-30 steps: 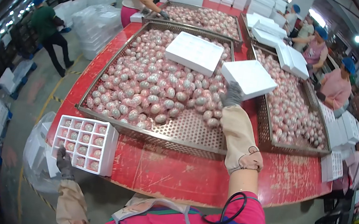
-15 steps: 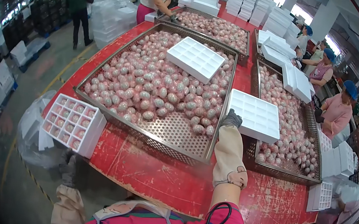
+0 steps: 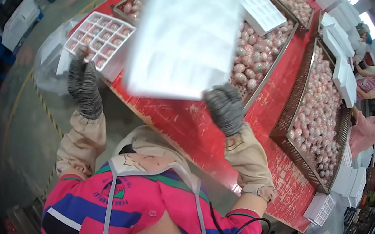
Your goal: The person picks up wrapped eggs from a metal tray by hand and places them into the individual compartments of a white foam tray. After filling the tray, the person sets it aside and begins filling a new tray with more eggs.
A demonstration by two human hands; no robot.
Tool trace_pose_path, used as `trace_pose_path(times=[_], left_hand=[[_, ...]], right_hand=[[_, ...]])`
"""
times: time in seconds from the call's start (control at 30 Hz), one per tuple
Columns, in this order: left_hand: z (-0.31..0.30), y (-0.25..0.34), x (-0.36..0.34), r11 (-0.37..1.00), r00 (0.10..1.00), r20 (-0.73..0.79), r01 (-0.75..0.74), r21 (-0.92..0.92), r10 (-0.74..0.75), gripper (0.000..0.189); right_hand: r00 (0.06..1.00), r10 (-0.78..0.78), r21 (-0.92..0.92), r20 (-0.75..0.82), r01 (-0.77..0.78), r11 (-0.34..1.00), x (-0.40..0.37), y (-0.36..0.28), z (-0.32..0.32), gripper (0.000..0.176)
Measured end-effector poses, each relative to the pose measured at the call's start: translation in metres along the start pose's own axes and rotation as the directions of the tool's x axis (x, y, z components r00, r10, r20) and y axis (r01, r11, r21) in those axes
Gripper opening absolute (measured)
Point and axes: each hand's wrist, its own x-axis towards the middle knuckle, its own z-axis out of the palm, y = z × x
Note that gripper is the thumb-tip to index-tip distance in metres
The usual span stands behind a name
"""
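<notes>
A white foam tray, blurred by motion, is lifted in front of me over the table and the near egg bin. My right hand, in a grey glove, is closed on its lower right corner. At the table's left edge stands a white foam egg tray with film-wrapped eggs in its compartments. My left hand, gloved too, is raised at the near corner of that filled tray, fingers stretched upward and holding nothing. The lifted tray hides much of the metal bin of wrapped eggs.
Another compartment tray lies on the eggs in the near bin. To the right is a second perforated bin of eggs, with white trays along its far side. People work beyond it. The red table ends close to my body.
My right hand has brought the foam tray from the right bin leftward, up in front of me. My left hand has risen from beside the table to the filled tray. My view has turned downward.
</notes>
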Motion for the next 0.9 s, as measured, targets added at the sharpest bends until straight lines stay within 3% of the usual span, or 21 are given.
trace_pose_path(times=[0.03,0.07,0.13,0.2,0.23,0.27,0.37,0.43,0.5,0.53,0.57,0.67,0.7,0.77,0.83,0.9], left_hand=[[0.005,0.018,0.003,0.994,0.990,-0.102,-0.091,0.065,0.097,0.031],[0.010,0.032,0.002,0.988,0.974,-0.169,-0.152,0.013,0.152,0.034],[0.001,0.042,0.000,0.961,0.960,-0.114,-0.266,-0.081,0.256,0.035],[-0.003,0.044,-0.006,0.959,0.968,-0.021,-0.251,-0.129,0.250,0.033],[-0.011,0.042,-0.007,0.926,0.926,0.149,-0.363,0.106,0.346,0.033],[-0.004,0.035,-0.006,0.914,0.924,0.188,-0.366,0.177,0.333,0.035],[0.010,0.017,-0.003,0.929,0.911,0.346,-0.306,0.208,0.223,0.036],[0.039,0.005,0.004,0.887,0.826,0.441,-0.445,0.124,0.352,0.035],[0.077,-0.017,0.007,0.920,0.812,0.486,-0.390,0.037,0.325,0.035],[0.096,-0.030,0.005,0.970,0.815,0.550,-0.243,0.033,0.185,0.031],[0.117,-0.044,0.008,0.918,0.771,0.575,-0.388,0.084,0.274,0.029],[0.186,-0.113,0.014,0.872,0.610,0.731,-0.488,0.042,0.306,0.026],[0.206,-0.135,0.016,0.873,0.614,0.722,-0.487,0.028,0.319,0.026],[0.253,-0.176,0.029,0.862,0.457,0.888,-0.467,0.199,0.043,0.042],[0.299,-0.202,0.038,0.858,0.471,0.881,-0.465,0.220,0.030,0.047],[0.331,-0.204,0.061,0.816,0.423,0.901,-0.485,0.313,-0.094,0.060]], right_hand=[[0.997,-0.040,0.028,0.064,0.038,0.999,-0.010,-0.012,0.015,0.035],[0.993,-0.095,0.100,0.068,0.088,0.991,-0.015,-0.026,0.023,0.037],[0.975,-0.168,0.208,0.148,0.135,0.969,-0.031,-0.038,0.043,0.038],[0.959,-0.200,0.222,0.203,0.154,0.963,-0.054,-0.033,0.066,0.035],[0.939,-0.230,0.227,0.255,0.173,0.959,-0.067,-0.029,0.078,0.033],[0.938,-0.234,0.230,0.254,0.177,0.957,-0.081,-0.022,0.087,0.033],[0.892,-0.234,0.248,0.385,0.144,0.958,-0.112,-0.001,0.098,0.036],[0.885,-0.214,0.225,0.413,0.128,0.966,-0.115,0.004,0.099,0.035],[0.877,-0.192,0.203,0.441,0.111,0.973,-0.111,0.010,0.094,0.034],[0.876,-0.141,0.130,0.462,0.090,0.987,-0.106,0.016,0.090,0.032],[0.873,-0.087,0.054,0.479,0.070,0.996,-0.103,0.025,0.087,0.029],[0.872,-0.031,-0.034,0.488,0.054,0.998,-0.115,0.055,0.085,0.021],[0.870,-0.025,-0.052,0.492,0.057,0.997,-0.122,0.056,0.090,0.021],[0.730,0.023,0.030,0.683,-0.060,0.998,-0.137,0.049,0.094,0.022],[0.367,0.204,-0.112,0.908,-0.256,0.960,-0.101,0.023,0.070,0.026],[0.799,0.141,0.038,0.584,-0.201,0.979,-0.134,0.019,0.078,0.026]])
